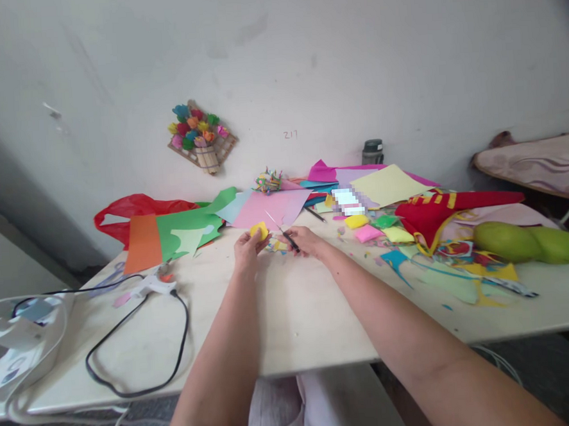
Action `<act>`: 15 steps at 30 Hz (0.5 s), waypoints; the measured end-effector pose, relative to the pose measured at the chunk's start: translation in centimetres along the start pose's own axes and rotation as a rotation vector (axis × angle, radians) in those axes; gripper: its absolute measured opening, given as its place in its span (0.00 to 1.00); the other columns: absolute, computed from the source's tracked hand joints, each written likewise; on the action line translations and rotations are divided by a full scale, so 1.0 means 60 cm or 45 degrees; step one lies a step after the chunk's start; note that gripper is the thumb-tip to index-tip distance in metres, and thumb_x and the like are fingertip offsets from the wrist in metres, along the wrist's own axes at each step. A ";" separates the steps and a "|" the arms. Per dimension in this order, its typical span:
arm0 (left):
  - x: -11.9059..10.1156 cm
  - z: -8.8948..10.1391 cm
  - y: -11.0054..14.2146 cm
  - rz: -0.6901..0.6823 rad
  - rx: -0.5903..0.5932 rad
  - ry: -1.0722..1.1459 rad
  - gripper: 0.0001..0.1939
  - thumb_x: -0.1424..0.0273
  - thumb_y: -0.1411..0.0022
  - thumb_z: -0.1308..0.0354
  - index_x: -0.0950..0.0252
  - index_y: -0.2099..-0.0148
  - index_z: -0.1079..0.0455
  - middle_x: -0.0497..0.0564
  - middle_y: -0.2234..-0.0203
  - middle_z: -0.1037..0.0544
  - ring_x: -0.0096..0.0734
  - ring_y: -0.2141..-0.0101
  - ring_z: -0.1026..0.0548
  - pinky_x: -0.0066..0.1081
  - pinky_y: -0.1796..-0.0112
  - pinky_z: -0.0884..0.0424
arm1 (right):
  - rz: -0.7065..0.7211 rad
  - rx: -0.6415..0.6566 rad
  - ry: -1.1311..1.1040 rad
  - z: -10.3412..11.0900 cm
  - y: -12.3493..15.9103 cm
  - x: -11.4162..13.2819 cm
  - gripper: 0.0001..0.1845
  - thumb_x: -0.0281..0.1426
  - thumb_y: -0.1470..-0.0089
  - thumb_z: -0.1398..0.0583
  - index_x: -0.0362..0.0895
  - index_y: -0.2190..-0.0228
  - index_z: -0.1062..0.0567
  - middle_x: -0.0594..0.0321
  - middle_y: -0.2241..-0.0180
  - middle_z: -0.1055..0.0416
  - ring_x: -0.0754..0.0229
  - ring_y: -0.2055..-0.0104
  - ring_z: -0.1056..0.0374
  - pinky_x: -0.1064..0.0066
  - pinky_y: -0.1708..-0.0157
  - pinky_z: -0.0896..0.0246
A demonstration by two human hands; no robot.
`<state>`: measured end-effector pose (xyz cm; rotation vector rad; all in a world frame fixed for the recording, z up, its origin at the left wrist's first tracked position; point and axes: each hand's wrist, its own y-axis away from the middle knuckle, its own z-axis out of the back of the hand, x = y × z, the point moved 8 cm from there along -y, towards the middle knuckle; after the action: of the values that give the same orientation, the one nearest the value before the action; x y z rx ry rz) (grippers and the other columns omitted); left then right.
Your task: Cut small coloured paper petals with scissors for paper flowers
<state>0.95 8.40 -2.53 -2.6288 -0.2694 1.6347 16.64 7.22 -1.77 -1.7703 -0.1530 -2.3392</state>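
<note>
Forearms [226,358]; left hand [248,246]: yellow piece [258,230]; right hand [308,240]: scissors [291,241].

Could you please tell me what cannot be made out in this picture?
All in the head view:
Scissor handles: partly under the right hand.
Yellow piece, lower edge: behind left hand.
Bottle, base: behind paper sheets.
Bright rectangle, content: pixelated.
Patterned padded object: cut by right edge.

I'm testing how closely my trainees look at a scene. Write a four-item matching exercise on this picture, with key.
1. Left hand
2. Right hand
3. Flower ornament
4. Black cord

A. On the wall
B. Holds the dark-handled scissors
C. Loops across the left part of the table
D. Holds a small yellow piece

Pairs: 1-D, 2-B, 3-A, 4-C
</note>
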 end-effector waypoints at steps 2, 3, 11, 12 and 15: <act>0.001 -0.003 0.002 0.016 0.009 0.016 0.12 0.70 0.54 0.35 0.69 0.68 0.33 0.55 0.71 0.22 0.33 0.70 0.23 0.33 0.63 0.27 | 0.010 0.054 -0.033 -0.007 0.002 0.002 0.21 0.45 0.56 0.38 0.40 0.69 0.31 0.68 0.82 0.34 0.72 0.86 0.41 0.82 0.92 0.54; 0.001 -0.005 0.003 0.024 0.011 0.028 0.12 0.71 0.54 0.35 0.69 0.69 0.34 0.55 0.72 0.22 0.33 0.70 0.23 0.33 0.63 0.27 | 0.014 0.075 -0.051 -0.010 0.004 0.003 0.20 0.45 0.55 0.38 0.40 0.70 0.32 0.68 0.82 0.34 0.72 0.86 0.41 0.82 0.92 0.54; 0.005 -0.012 0.006 0.074 0.040 0.093 0.09 0.74 0.53 0.36 0.70 0.70 0.33 0.54 0.73 0.22 0.32 0.69 0.23 0.29 0.65 0.28 | 0.018 0.190 -0.107 -0.026 0.016 0.011 0.14 0.39 0.51 0.39 0.41 0.73 0.34 0.69 0.82 0.35 0.73 0.87 0.42 0.82 0.93 0.54; 0.007 -0.012 0.006 0.081 0.044 0.098 0.08 0.74 0.53 0.37 0.70 0.70 0.33 0.54 0.73 0.22 0.32 0.69 0.23 0.30 0.65 0.28 | 0.014 0.190 -0.110 -0.026 0.015 0.010 0.14 0.39 0.51 0.39 0.41 0.73 0.34 0.69 0.82 0.35 0.73 0.87 0.42 0.82 0.93 0.55; 0.010 -0.013 0.005 0.098 0.057 0.115 0.06 0.76 0.51 0.38 0.70 0.70 0.33 0.54 0.73 0.22 0.33 0.69 0.23 0.30 0.65 0.28 | 0.011 0.182 -0.107 -0.025 0.013 0.006 0.13 0.38 0.51 0.39 0.41 0.74 0.34 0.70 0.83 0.36 0.73 0.88 0.43 0.82 0.94 0.55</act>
<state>1.95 8.27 -2.74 -2.7026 -0.1289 1.5181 15.29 6.13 -1.87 -1.7962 -0.3167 -2.1896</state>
